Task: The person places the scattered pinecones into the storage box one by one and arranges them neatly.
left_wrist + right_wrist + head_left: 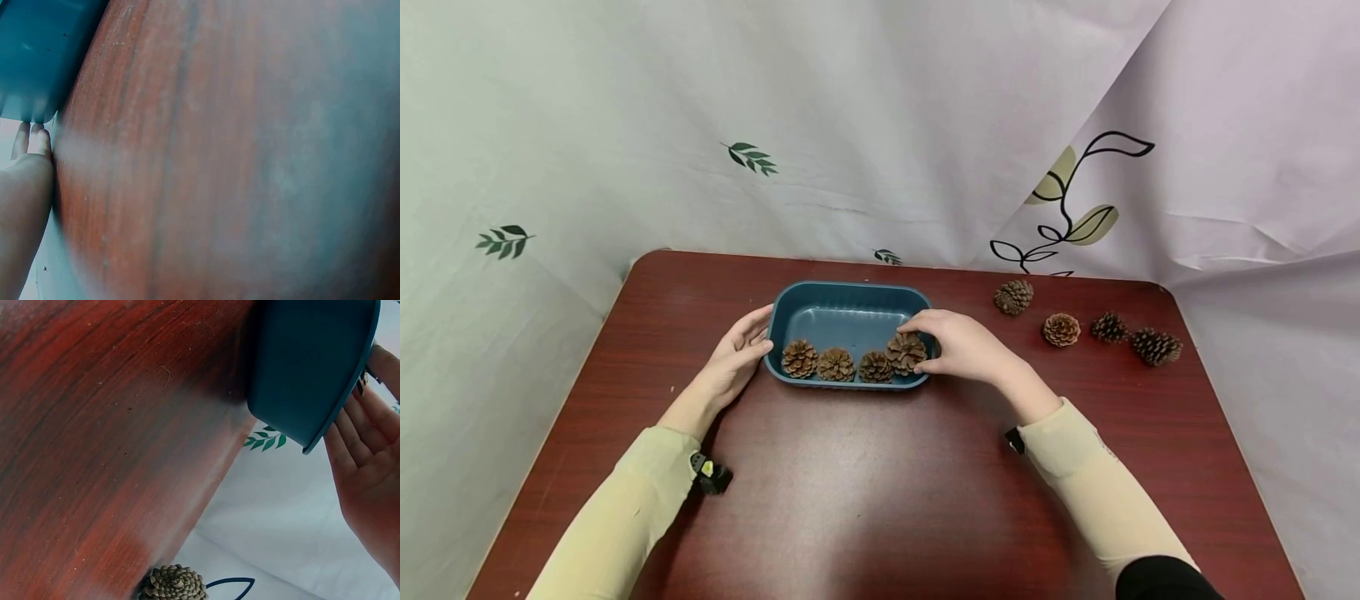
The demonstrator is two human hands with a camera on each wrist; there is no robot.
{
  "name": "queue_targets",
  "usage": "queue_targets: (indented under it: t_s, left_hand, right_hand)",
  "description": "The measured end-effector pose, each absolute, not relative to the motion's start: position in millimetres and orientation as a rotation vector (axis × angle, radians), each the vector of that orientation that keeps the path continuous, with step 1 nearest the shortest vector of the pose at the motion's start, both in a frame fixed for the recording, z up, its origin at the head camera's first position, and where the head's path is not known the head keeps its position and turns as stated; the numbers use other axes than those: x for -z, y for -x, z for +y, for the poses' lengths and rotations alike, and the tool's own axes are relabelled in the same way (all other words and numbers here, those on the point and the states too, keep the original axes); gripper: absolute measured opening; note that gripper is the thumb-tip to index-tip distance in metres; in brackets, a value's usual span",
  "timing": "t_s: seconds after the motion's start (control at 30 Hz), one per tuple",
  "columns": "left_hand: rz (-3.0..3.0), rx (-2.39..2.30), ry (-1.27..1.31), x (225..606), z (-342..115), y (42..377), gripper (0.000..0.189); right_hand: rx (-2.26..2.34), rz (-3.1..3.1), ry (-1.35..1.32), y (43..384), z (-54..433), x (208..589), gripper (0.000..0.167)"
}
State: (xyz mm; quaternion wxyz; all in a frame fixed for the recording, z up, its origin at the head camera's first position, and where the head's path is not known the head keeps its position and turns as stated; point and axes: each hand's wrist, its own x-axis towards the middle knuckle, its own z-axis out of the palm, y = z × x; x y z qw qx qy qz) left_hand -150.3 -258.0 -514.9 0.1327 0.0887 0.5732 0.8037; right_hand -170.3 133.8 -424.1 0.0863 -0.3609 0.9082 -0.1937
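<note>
A blue rectangular tub (829, 312) stands on the table, with several brown pine cones (837, 364) lined up along its near side. My right hand (964, 346) reaches over the tub's right rim and grips a pine cone (905, 353) between thumb and fingers at the right end of that row. In the right wrist view the tub's wall hides most of this cone. At the tub's left end, my left hand (732, 360) rests its fingers and thumb against the outside. The left wrist view shows fingertips (41, 139) touching the tub's wall (47, 56).
To the right of the tub lie more pine cones: one at the back (1013, 297), a lighter one (1062, 330), and two dark ones (1156, 347) near the right edge. The reddish-brown table (820, 475) meets a pale leaf-printed cloth (850, 167) behind.
</note>
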Motion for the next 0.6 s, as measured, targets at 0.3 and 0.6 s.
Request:
queue_targets:
  t_s: [0.3, 0.6]
  left_hand:
    - [1.673, -2.326, -0.261, 513.6, -258.2, 151.1, 0.059]
    - [1.642, -2.360, -0.265, 515.1, -256.9, 150.5, 0.057]
  right_hand:
    - [0.537, 2.722, 1.100, 169.5, 133.5, 423.5, 0.047]
    - [0.534, 2.738, 1.139, 169.4, 135.3, 424.6, 0.041]
